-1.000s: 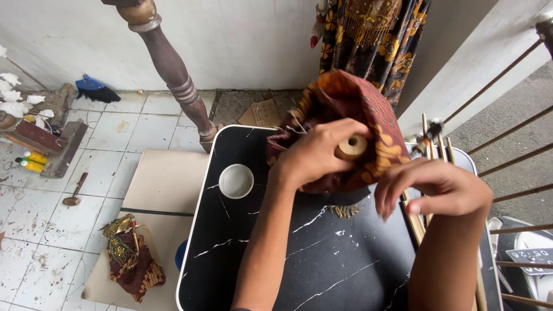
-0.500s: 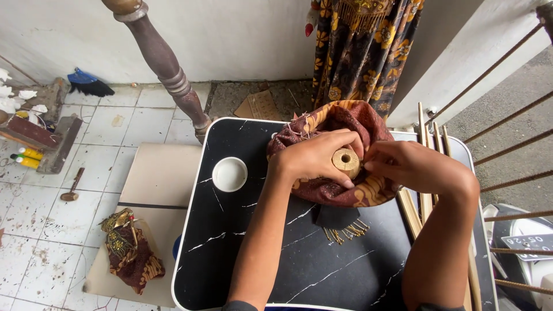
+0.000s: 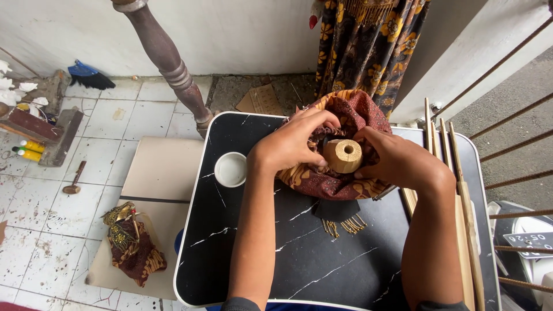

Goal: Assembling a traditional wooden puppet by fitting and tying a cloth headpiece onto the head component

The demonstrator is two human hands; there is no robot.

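Both hands, lately closed in, each grip (image 3: 344,167) shut on wooden spool (image 3: 343,155) amid batik cloth (image 3: 340,187).

Both forearms reach forward, left hand (image 3: 288,147) and right hand (image 3: 397,161) curled inward, fingers facing.

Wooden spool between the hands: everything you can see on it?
The wooden spool is a short, pale cylinder of bare, light wood, its round end face turned up toward the camera with a small centre hole. It sits over the brown and orange patterned cloth bundled on the black marble-look table. The left hand and right hand grip it from either side with their fingertips.
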